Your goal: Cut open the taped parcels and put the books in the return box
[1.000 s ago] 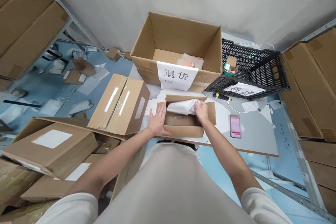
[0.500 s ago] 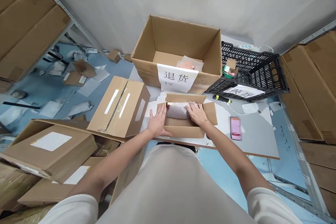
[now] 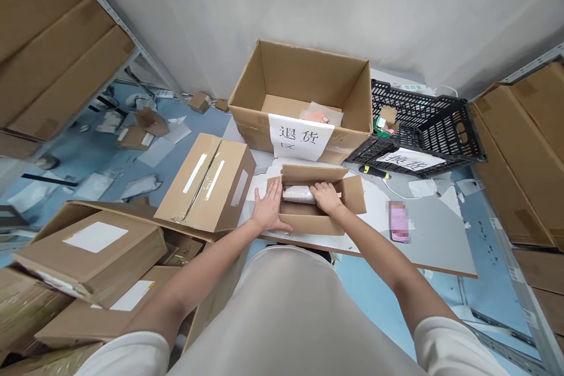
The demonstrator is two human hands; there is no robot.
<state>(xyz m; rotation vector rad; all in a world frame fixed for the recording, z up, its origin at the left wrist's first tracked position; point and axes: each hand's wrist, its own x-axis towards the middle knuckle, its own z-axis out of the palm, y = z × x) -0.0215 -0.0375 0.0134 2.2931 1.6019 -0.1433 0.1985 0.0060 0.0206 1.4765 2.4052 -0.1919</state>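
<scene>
A small cardboard carton (image 3: 311,225) stands with its flaps open on the table in front of me. Inside it is a bubble-wrapped package (image 3: 299,194), whose right end lies under my right hand (image 3: 326,197). That hand's fingers are closed around this end, partly hiding it. My left hand (image 3: 268,209) rests against the carton's left side, fingers stretched out and thumb apart along the near edge. What the wrap covers cannot be made out.
Behind stands a large open carton (image 3: 249,125) with a paper sign (image 3: 300,137). A black plastic crate (image 3: 447,114), a black-and-yellow tool (image 3: 374,172) and a phone (image 3: 399,221) are to the right. A taped carton (image 3: 218,188) and several more boxes crowd the left.
The package has shifted inside the small carton, showing more of the carton's floor on the near side. My left hand stays at the left side. The whole view has moved slightly.
</scene>
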